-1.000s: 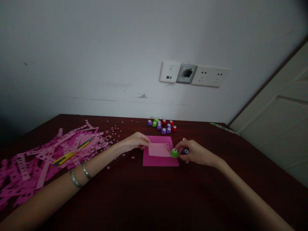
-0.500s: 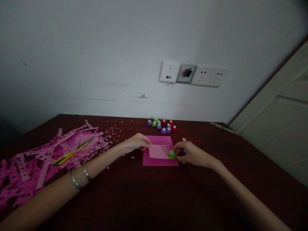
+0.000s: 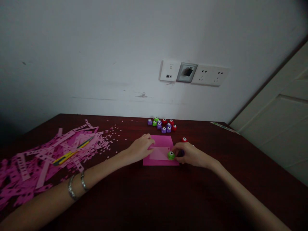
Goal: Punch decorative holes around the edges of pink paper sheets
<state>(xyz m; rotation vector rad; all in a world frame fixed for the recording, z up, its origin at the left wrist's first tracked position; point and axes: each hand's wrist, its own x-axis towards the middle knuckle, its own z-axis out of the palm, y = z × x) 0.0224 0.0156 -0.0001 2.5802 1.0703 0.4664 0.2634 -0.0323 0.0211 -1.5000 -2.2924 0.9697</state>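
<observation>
A magenta paper sheet [image 3: 160, 141] lies on the dark wooden table [image 3: 154, 192], with a smaller pale pink paper [image 3: 159, 153] on top of it. My left hand [image 3: 141, 147] rests with its fingers pinched on the pale paper's left edge. My right hand [image 3: 190, 154] grips a small green craft punch [image 3: 171, 155] at the pale paper's lower right corner. A purple punch [image 3: 182, 152] sits half hidden under my right fingers. A red punch [image 3: 184, 140] stands just behind that hand.
Several purple, green and red punches [image 3: 162, 125] cluster near the wall. A heap of punched pink paper strips [image 3: 48, 157] with a yellow-green utility knife [image 3: 69, 154] covers the table's left side. Wall sockets [image 3: 193, 74] hang above; a door [image 3: 279, 118] stands at the right.
My left hand slid right and nearer onto the papers. The pale pink paper and the green punch shifted slightly down and left toward me with my right hand.
</observation>
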